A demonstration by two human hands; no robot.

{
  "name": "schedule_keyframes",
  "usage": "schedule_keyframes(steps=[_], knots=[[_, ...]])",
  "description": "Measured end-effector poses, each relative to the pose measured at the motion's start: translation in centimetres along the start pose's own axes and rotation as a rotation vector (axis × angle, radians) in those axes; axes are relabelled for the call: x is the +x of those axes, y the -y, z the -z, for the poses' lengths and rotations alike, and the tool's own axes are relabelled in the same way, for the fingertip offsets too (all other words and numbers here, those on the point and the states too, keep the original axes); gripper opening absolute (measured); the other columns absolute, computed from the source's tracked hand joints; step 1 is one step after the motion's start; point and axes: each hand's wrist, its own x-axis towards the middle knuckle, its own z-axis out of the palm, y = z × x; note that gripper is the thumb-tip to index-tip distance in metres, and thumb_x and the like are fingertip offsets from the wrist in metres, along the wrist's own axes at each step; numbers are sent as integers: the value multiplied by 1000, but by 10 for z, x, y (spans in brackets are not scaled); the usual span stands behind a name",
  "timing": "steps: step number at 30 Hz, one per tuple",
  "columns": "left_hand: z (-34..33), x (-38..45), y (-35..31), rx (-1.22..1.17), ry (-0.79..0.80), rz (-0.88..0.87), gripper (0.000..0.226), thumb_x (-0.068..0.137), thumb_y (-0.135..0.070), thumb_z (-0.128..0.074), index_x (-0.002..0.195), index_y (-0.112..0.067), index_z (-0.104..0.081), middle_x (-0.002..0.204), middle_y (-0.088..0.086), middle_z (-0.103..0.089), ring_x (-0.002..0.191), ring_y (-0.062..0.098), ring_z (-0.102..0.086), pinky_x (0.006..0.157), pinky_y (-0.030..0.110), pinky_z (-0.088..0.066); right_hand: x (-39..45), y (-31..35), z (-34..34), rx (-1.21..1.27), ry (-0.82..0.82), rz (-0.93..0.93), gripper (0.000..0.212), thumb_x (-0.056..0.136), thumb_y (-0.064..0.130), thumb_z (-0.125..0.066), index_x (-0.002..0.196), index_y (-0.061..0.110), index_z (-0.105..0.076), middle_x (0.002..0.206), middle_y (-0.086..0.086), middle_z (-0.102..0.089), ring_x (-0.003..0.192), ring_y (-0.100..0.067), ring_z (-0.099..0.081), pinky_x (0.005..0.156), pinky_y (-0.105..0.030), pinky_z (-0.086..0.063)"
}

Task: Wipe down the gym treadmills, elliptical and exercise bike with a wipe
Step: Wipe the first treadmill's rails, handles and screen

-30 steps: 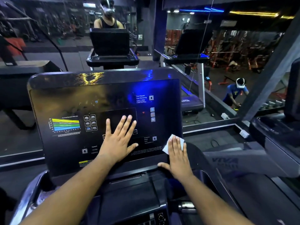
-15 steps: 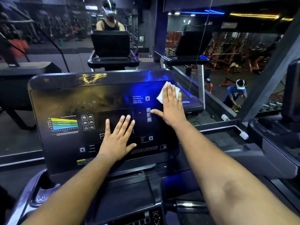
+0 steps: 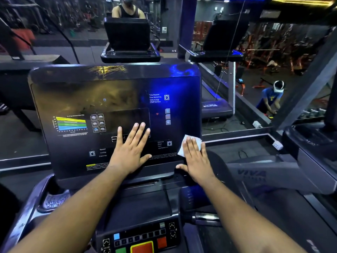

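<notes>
Since half a sec ago, right hand [image 3: 196, 161] has swept the small white wipe [image 3: 189, 146] from the upper right of the glossy black treadmill console panel [image 3: 116, 92] down to its lower right corner; left hand [image 3: 130, 152] hasn't budged.

Wipe now sits centre-right of frame, pinned flat under the right fingers [image 3: 191, 148], its white edge poking out above and left of the fingertips, touching the panel's right edge. Right hand is flat, fingers together and extended: pressing, not pinching. Left hand is spread open, palm down on the panel's lower centre, holding nothing, prob. bracing.

Relation that matters: unwiped panel lies left and up from the wipe. Panel's long axis runs left-right across frame, so next passes likely go sideways. Right hand has the wipe, but the left hand lies in that path and would prob. need to lift.
</notes>
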Motion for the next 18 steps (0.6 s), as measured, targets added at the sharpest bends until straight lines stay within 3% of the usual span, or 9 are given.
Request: schedule_keyframes(steps=[3, 5, 8, 13, 15, 18], knots=[[-1, -3, -3, -13, -9, 3, 93, 91, -70, -30, 163, -16, -8, 171, 10, -1, 158, 27, 2, 120, 70, -3, -15, 4, -8, 44, -45, 23, 76, 100, 53, -30, 157, 4, -20, 166, -14, -17, 153, -29, -18, 124, -51, 0], [-1, -4, -5, -14, -6, 11, 94, 91, -71, -31, 163, -16, -7, 171, 10, 0, 158, 27, 3, 120, 69, -2, -13, 6, -8, 116, -127, 39, 61, 104, 25, -40, 157, 3, -20, 166, -13, -13, 154, -32, -17, 125, -45, 1], [1, -5, -5, -16, 10, 16, 95, 90, -71, -33, 163, -16, -7, 171, 10, 1, 158, 27, 4, 120, 69, -3, 4, 15, 3, 260, -157, -23, 78, 91, -11, -47, 160, 4, -12, 169, -11, -3, 157, -28, 1, 127, -41, 3], [5, -3, 3, -20, -6, 32, 94, 89, -72, -32, 163, -15, -16, 171, 9, -6, 158, 26, -3, 120, 69, -6, 60, 13, 38, 277, -225, -4, 74, 96, -1, -40, 161, 6, -7, 169, -5, 3, 156, -22, 10, 127, -44, 1], [6, -2, 9, -29, -20, 48, 93, 88, -71, -32, 162, -16, -19, 171, 9, -9, 158, 26, -6, 120, 69, -7, 88, 6, 58, 261, -238, 2, 68, 100, 9, -37, 161, 8, -6, 170, -6, 1, 156, -19, 12, 127, -50, -6], [6, -2, 13, -35, -28, 54, 93, 88, -72, -32, 162, -16, -21, 171, 8, -11, 158, 26, -8, 121, 69, -8, 127, 2, 92, 213, -242, 9, 66, 107, 33, -32, 162, 8, -4, 170, -5, 3, 154, -18, 16, 127, -48, 0]])
